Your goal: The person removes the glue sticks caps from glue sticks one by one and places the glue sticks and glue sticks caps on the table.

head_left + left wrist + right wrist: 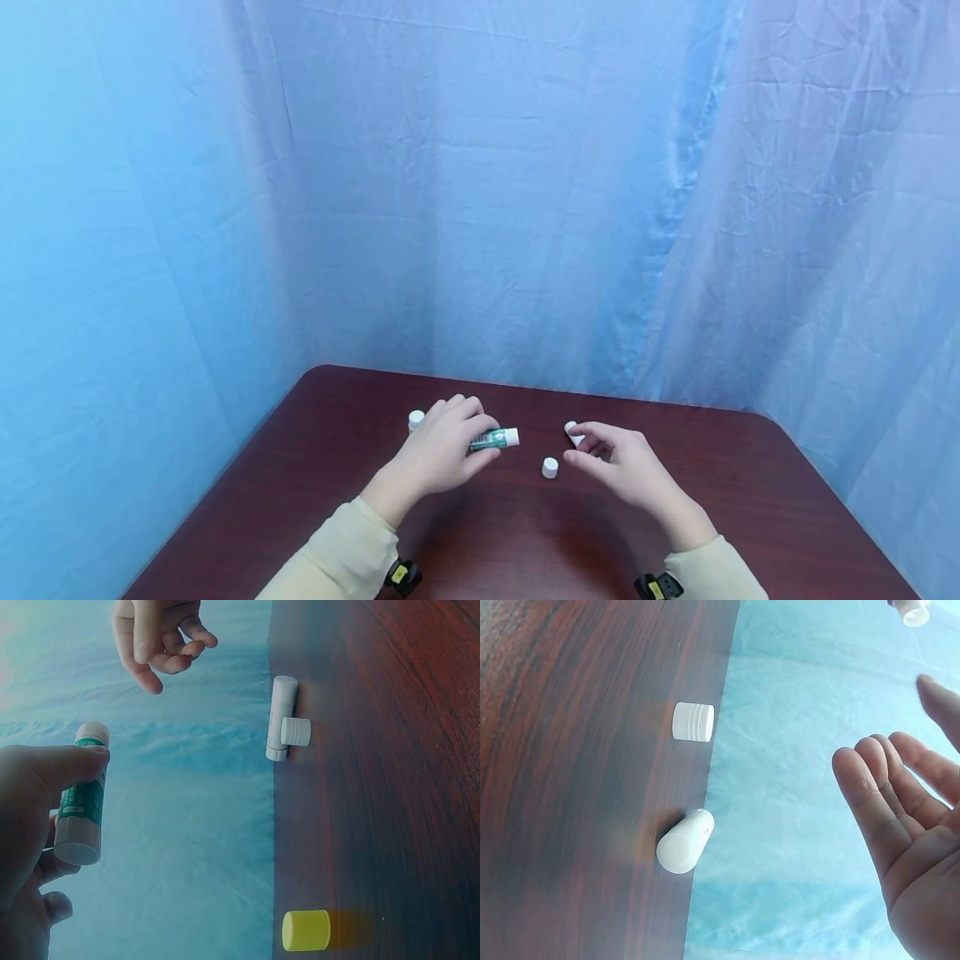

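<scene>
My left hand [447, 446] grips a green and white glue stick [495, 439] between thumb and fingers, its white end pointing right, above the table. In the left wrist view the thumb presses along the green label of this glue stick [84, 796]. My right hand [626, 467] hovers to the right with fingers loosely bent and nothing between them. Just left of its thumb, a small white ridged cap [550, 467] stands on the table. Behind its fingertips lies a white tube [573, 431], partly hidden in the head view and fuller in the right wrist view.
A small white-topped thing [416, 419] is on the table beyond my left hand, partly covered by it. The left wrist view shows a yellow cap [306, 931] on the dark wooden table [495, 533]. Blue curtains [510, 208] hang around the table's back and sides.
</scene>
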`<state>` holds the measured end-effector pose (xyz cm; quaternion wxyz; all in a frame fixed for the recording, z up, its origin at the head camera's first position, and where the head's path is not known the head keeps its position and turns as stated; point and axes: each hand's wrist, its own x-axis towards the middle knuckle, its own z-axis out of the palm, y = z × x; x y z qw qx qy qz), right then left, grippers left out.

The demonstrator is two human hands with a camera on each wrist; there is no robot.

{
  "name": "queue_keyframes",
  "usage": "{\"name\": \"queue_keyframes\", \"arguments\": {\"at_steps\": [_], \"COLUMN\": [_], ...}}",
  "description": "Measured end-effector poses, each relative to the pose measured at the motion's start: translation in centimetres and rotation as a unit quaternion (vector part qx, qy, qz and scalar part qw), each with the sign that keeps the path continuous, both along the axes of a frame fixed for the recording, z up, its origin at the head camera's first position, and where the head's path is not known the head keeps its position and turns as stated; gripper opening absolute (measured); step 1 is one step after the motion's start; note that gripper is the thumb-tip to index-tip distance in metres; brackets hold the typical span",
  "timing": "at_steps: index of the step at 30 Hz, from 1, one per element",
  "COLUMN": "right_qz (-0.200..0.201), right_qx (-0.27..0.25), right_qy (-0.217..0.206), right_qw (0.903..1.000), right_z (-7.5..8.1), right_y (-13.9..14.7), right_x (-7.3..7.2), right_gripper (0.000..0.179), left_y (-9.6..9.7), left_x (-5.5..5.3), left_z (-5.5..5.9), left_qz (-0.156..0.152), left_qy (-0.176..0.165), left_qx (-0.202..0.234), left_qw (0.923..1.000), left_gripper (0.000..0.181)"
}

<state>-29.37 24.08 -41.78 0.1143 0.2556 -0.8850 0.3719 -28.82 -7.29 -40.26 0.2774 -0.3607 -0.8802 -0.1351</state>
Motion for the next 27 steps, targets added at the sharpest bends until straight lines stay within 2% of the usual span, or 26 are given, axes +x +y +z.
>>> {"name": "queue_keyframes", "arguments": {"at_steps": [5, 16, 20, 27], "right_qz": [0.007, 0.021, 0.028, 0.010], "right_qx": [-0.017, -0.054, -0.058, -0.052], "right_qy": [0.004, -0.006, 0.012, 0.048], "right_qw": [0.9998, 0.9983, 0.9978, 0.9975], "right_z": [0.1, 1.1, 1.6, 2.0], "right_y": [-0.1, -0.5, -0.6, -0.7], "right_x": [0.1, 0.6, 0.7, 0.7], "right_gripper": [0.029, 0.021, 0.022, 0.022], "left_y": [-0.1, -0.1, 0.1, 0.5], "left_x": [0.1, 0.2, 0.1, -0.1], "left_z": [0.1, 0.7, 0.8, 0.8], "left_qz": [-0.003, -0.012, -0.016, -0.022], "left_qy": [-0.003, 0.026, 0.032, 0.038], "left_qx": [0.006, 0.054, 0.069, 0.098], "left_qw": [1.0000, 0.9981, 0.9970, 0.9942], "left_gripper": [0.023, 0.023, 0.024, 0.024]}}
